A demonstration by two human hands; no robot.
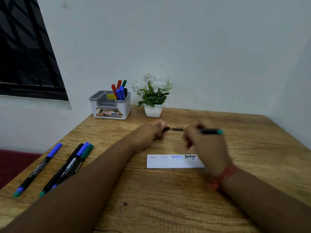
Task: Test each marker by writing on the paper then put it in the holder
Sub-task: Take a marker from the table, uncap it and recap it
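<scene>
My right hand [204, 142] grips a black marker [210, 131] with a teal end that points right, held level above the table. My left hand [155, 131] pinches a dark cap [165, 129] just off the marker's tip; both hands are blurred. Below them lies a white paper strip [175, 163] with the same word written several times in thin, blue and black ink. The grey-and-white holder [110, 106] stands at the back left with several red, blue, green and black markers upright in its right compartment. Several loose markers [67, 167] lie at the table's left edge.
A small white pot with white flowers [153, 98] stands right of the holder against the wall. The wooden table [168, 199] ends close on the left, with a dark red surface [15, 163] below it. A dark window [25, 47] is at upper left.
</scene>
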